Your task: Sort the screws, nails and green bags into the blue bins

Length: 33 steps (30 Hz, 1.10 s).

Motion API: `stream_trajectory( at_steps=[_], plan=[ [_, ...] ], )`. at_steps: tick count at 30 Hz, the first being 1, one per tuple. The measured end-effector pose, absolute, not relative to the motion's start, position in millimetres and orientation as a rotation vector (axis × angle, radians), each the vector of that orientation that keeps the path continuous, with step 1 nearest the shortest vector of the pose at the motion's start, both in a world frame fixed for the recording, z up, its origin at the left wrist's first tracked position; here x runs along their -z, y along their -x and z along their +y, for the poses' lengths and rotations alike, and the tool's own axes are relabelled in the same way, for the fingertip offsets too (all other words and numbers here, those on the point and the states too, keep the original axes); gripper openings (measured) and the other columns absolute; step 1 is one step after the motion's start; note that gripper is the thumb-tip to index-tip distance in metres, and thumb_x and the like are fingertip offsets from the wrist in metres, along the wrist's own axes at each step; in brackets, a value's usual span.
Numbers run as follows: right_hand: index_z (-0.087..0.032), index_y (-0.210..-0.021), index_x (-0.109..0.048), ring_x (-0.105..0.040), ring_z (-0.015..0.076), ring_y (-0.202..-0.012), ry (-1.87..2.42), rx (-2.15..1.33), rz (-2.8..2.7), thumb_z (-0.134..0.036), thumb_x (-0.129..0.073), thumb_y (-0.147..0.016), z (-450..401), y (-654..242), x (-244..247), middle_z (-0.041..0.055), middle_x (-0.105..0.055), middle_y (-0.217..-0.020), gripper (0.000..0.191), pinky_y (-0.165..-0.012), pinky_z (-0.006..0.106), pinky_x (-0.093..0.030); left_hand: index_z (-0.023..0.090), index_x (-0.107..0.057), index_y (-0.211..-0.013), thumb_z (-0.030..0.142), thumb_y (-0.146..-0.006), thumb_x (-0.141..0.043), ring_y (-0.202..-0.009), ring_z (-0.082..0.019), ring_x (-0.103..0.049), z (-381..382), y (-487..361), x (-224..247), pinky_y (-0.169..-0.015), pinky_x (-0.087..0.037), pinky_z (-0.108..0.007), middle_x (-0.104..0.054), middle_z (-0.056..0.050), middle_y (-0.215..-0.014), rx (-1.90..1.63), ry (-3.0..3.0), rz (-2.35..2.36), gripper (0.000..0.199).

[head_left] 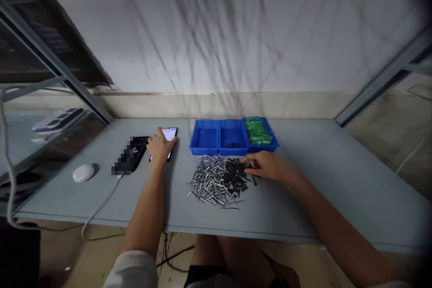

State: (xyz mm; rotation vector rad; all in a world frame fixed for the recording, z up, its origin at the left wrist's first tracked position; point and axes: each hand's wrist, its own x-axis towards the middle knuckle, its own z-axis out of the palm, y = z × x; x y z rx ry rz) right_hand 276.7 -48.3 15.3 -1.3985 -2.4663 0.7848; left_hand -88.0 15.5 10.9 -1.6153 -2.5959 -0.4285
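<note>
The spread left hand [161, 146] is touching a black, lit-screen smartphone [171, 134]. The right hand [265, 164] is touching slim black metal-looking screws [235, 174], lying behind the grey table's [276, 211] front edge; whether it is pinching, I cannot tell. Probably they are feeling light, stiff, slippery; hold mid-shaft.

left grip [159, 146] on phone [171, 133] | right grip [265, 164] at dark fasteners [235, 176] | silver rods [208, 181] alongside | blue bins [204, 150] behind
</note>
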Motion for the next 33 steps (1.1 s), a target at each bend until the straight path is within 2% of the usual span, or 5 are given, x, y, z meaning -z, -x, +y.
stream_trajectory(
  at_steps=[11, 22, 27, 31, 33],
  plan=[
    [-0.022, -0.101, -0.069, -0.058, 0.0145, -0.061, 1.375, -0.819, -2.446, -0.032, -0.066, -0.082, -47, -276, -12, 0.0, -0.066, -0.073, 0.022, -0.055, 0.025, -0.036, 0.015, -0.046, -0.133, 0.058, -0.075, -0.057, -0.113, -0.042, -0.055, 12, 88, -15, -0.086, -0.044, -0.045, -0.066, -0.023, -0.113, 0.467, 1.601, -2.632, 0.073],
    [-0.02, -0.085, -0.071, -0.057, 0.0153, -0.066, 1.31, -0.604, -2.419, -0.026, -0.059, -0.084, -49, -269, -13, 0.0036, -0.067, -0.077, 0.013, -0.061, 0.028, -0.039, 0.014, -0.046, -0.133, 0.056, -0.076, -0.056, -0.112, -0.042, -0.055, 13, 86, -13, -0.084, -0.045, -0.045, -0.066, -0.023, -0.113, 0.424, 1.6, -2.617, 0.072],
    [-0.02, -0.082, -0.069, -0.053, 0.0115, -0.061, 1.185, -0.798, -2.205, -0.028, -0.062, -0.083, -50, -266, -13, 0.0035, -0.068, -0.084, 0.012, -0.058, 0.026, -0.04, 0.014, -0.047, -0.132, 0.055, -0.077, -0.055, -0.113, -0.041, -0.055, 13, 84, -14, -0.085, -0.044, -0.044, -0.066, -0.023, -0.114, 0.39, 1.588, -2.617, 0.07],
    [-0.018, -0.081, -0.07, -0.045, 0.0099, -0.051, 1.169, -1.011, -1.987, -0.036, -0.066, -0.082, -50, -265, -10, -0.0014, -0.056, -0.06, 0.019, -0.048, 0.024, -0.035, 0.013, -0.048, -0.131, 0.054, -0.078, -0.053, -0.113, -0.039, -0.056, 12, 83, -15, -0.085, -0.045, -0.043, -0.066, -0.021, -0.113, 0.343, 1.568, -2.617, 0.067],
    [-0.018, -0.086, -0.07, -0.045, 0.0091, -0.049, 1.156, -1.09, -1.889, -0.039, -0.068, -0.08, -49, -265, -9, -0.0019, -0.056, -0.06, 0.022, -0.046, 0.023, -0.034, 0.013, -0.048, -0.131, 0.054, -0.078, -0.053, -0.112, -0.038, -0.056, 12, 82, -15, -0.085, -0.045, -0.042, -0.067, -0.021, -0.113, 0.33, 1.564, -2.608, 0.067]
  ],
)
